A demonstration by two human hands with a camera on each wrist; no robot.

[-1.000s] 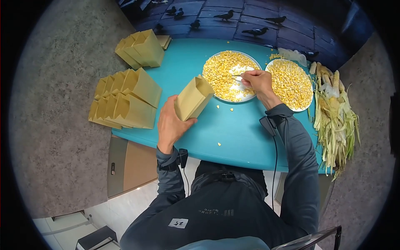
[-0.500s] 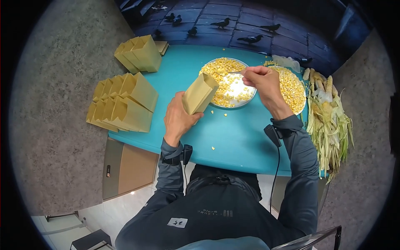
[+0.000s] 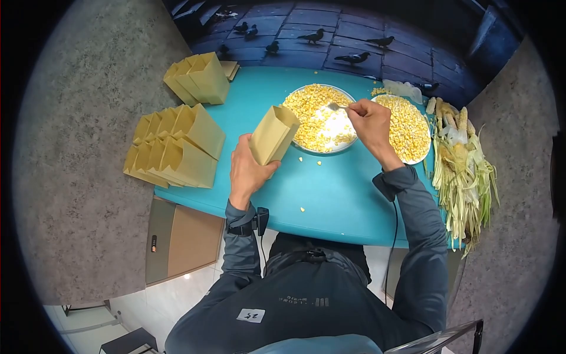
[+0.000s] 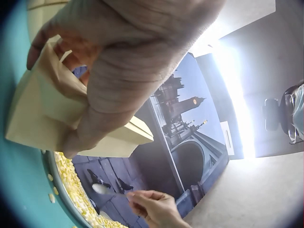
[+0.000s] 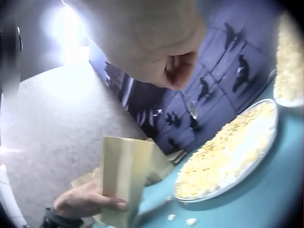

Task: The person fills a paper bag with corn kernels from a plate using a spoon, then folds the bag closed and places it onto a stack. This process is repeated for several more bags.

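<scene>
Since half a second ago, my spoon (image 4: 102,189) has drawn back to the right, from over the heaped far-left part of the round plate (image 3: 339,123) to over its bare white patch; the brown paper bag (image 3: 272,138) has shifted slightly left.

My right hand (image 3: 372,125) is at the right of the round plate, its thumb and fingers pinching the spoon's thin handle; the bowl is raised above the plate, and whether it carries anything is too small to tell. My left hand (image 3: 246,176) is at the near left of the plate, grasping the bag, thumb on one side and fingers round the other; the bag tilts, its open mouth towards the plate and its upper corner overlapping the rim in the head view.

Yellow corn kernels (image 3: 312,99) lie thickest along the plate's far and left parts; a few loose kernels (image 3: 302,209) dot the teal counter (image 3: 330,194) on its near side. Right of the round plate is a second plate (image 5: 288,102), covered in kernels; beyond that, cobs and pale husks (image 3: 466,177). Well left of the round plate, open paper bags (image 3: 188,144) stand upright in rows; behind it hangs a backdrop printed with pigeons (image 3: 352,58).
</scene>
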